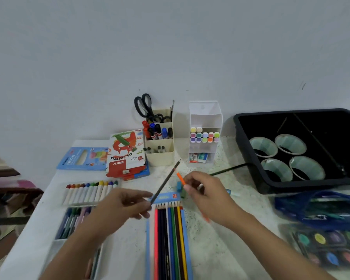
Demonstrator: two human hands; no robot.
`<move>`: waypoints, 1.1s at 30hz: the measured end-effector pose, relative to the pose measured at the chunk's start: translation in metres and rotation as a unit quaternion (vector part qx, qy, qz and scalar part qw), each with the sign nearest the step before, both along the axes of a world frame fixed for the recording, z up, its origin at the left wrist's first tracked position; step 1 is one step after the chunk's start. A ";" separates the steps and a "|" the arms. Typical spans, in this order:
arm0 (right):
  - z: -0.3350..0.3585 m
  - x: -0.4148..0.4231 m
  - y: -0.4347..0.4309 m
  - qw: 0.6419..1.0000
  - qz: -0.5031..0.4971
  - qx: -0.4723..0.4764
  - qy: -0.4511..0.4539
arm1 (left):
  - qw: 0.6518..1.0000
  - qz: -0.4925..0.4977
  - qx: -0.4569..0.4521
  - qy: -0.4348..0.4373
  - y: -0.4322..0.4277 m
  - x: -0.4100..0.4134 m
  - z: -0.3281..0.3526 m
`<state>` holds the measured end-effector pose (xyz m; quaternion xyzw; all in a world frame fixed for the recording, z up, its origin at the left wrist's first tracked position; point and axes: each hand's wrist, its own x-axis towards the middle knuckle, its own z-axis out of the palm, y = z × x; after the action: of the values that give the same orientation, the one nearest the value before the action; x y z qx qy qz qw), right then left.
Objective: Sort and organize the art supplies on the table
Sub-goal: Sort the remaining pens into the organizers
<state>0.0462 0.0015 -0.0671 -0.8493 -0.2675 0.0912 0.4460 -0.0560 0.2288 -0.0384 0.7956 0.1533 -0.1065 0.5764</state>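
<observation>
A slim dark-grey pencil (pixel 166 181) is pinched at its lower end by the left hand (pixel 125 205) and is held slanting up and away above the table. An orange pencil (pixel 181 178) is gripped in the curled fingers of the right hand (pixel 204 193), its tip raised just beside the dark one. Both are held over the top of an open blue card pack of coloured pencils (pixel 187 249), which lies flat on the speckled white table (pixel 220 249).

The step in hand appears to be the sorting of loose pencils. The orange one is probably meant for the pack, and a free slot would have to be found and the pencil laid in parallel to the rest. The dark one may belong in the cream plastic desk organiser (pixel 160 158) behind.

Both hands are blurred, so the exact finger placement cannot be made out. Small blue and green pieces (pixel 179 185) by the right fingertips cannot be identified, and the pack's lower end is cut off.
</observation>
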 end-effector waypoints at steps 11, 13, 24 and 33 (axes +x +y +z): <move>-0.021 -0.027 0.064 0.992 -0.017 -0.026 0.126 | 0.990 -0.123 -0.024 0.066 0.004 -0.022 -0.044; -0.025 -0.031 0.067 0.992 -0.024 -0.018 0.121 | 0.987 -0.147 -0.022 0.066 0.006 -0.020 -0.046; -0.035 -0.050 0.062 0.993 -0.033 0.030 0.109 | 0.958 -0.133 0.251 -0.037 -0.016 -0.006 -0.062; -0.024 -0.031 0.056 0.985 -0.005 0.060 0.159 | 0.979 -0.050 0.191 -0.060 -0.026 -0.019 -0.069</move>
<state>0.0147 0.0571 -0.0907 -0.7969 -0.1937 0.2064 0.5338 -0.0750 0.2032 -0.1073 0.9024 0.0961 -0.0564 0.4163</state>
